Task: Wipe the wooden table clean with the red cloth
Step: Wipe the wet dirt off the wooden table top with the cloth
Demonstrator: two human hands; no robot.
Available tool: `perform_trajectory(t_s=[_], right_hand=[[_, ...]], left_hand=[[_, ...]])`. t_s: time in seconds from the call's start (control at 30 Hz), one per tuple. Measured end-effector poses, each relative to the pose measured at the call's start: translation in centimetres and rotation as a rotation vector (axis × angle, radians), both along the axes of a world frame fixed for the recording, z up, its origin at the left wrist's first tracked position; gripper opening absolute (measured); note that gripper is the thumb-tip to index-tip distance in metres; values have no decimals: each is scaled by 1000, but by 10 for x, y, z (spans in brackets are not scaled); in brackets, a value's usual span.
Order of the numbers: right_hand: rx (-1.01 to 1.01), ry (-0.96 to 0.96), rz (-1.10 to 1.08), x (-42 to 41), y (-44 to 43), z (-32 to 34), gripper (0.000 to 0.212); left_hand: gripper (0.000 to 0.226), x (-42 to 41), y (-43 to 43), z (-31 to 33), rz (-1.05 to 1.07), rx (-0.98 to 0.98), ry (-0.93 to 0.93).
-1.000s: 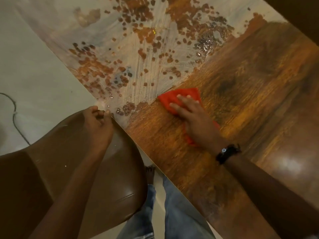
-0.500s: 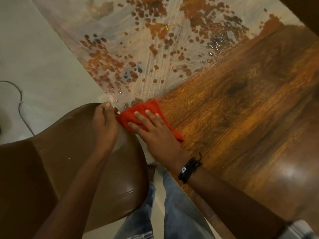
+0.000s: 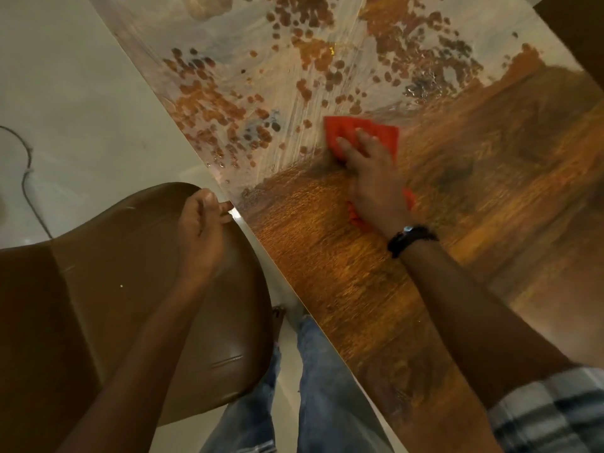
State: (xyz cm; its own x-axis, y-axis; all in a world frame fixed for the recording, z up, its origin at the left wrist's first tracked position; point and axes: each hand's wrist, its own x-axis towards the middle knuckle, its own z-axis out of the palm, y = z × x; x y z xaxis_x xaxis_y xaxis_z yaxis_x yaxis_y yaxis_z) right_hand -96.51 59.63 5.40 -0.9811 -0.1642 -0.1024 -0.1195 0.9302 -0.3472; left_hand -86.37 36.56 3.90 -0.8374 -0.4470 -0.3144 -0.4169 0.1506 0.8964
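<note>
The wooden table (image 3: 376, 276) runs diagonally through the view. Its near part shows bare brown grain; its far part carries a pale, streaky film (image 3: 248, 57) broken by brown spots and wet droplets. A red cloth (image 3: 382, 134) lies flat on the table at the border between the two areas. My right hand (image 3: 372, 178) presses on the cloth with straight, spread fingers and covers its middle. My left hand (image 3: 201, 223) rests on the top of a brown chair back (image 3: 114, 289) beside the table's edge, fingers curled over the rim.
The brown chair stands at the lower left, close against the table edge. A dark cable (image 3: 27, 178) lies on the pale floor (image 3: 65, 93) to the left. My jeans-clad legs (image 3: 313, 387) and a bare foot (image 3: 277, 322) stand between chair and table.
My right hand swept the cloth to the table's near edge by the chair, then pushed it back away and to the right into the filmy area. The left hand stayed on the chair.
</note>
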Motion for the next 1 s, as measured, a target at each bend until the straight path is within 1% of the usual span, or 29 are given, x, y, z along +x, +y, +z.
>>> perform_trajectory(t_s=[0.07,0.13,0.2,0.23,0.3,0.4,0.5,0.57,0.6,0.63,0.7,0.77,0.83,0.87,0.9,0.93,1.0], right_hand=[[7,-17,227,42,-50,-7,60],[46,-39,451,77,-88,-12,58],[29,-67,543,86,-94,-12,55],[3,-69,531,77,-85,-12,55],[-34,-43,431,48,-55,-9,57],[-29,-22,140,-12,14,-4,57],[-10,-22,-128,-66,77,5,48],[-10,-11,-205,-81,85,7,45],[-8,-4,-199,-78,74,7,46],[-6,5,-162,-69,57,6,48],[-22,19,-21,-37,15,-1,53],[-39,9,190,7,-32,-8,57],[-3,0,456,46,-71,-11,52],[-4,-5,543,55,-78,-13,49],[-16,-15,583,54,-76,-14,48],[-18,-11,578,43,-66,-15,49],[-25,15,458,9,-33,-16,55]], left_hand=[[27,2,1,0,12,-2,7],[26,4,0,1,26,-11,14],[24,6,-2,2,28,-34,1],[25,6,-3,2,17,-40,0],[28,8,-4,3,-8,-31,5],[27,9,-4,5,-35,-23,6],[36,8,0,8,-56,-34,6],[39,6,4,7,-68,-55,9],[39,6,6,7,-70,-64,10],[40,5,8,6,-69,-68,9],[41,4,11,5,-52,-81,15],[41,3,14,5,-17,-126,23],[41,1,14,6,16,-187,20],[44,-1,15,7,13,-211,11],[46,-3,16,6,-4,-233,11],[46,-5,17,7,-30,-261,18],[48,-10,22,10,-106,-358,24]])
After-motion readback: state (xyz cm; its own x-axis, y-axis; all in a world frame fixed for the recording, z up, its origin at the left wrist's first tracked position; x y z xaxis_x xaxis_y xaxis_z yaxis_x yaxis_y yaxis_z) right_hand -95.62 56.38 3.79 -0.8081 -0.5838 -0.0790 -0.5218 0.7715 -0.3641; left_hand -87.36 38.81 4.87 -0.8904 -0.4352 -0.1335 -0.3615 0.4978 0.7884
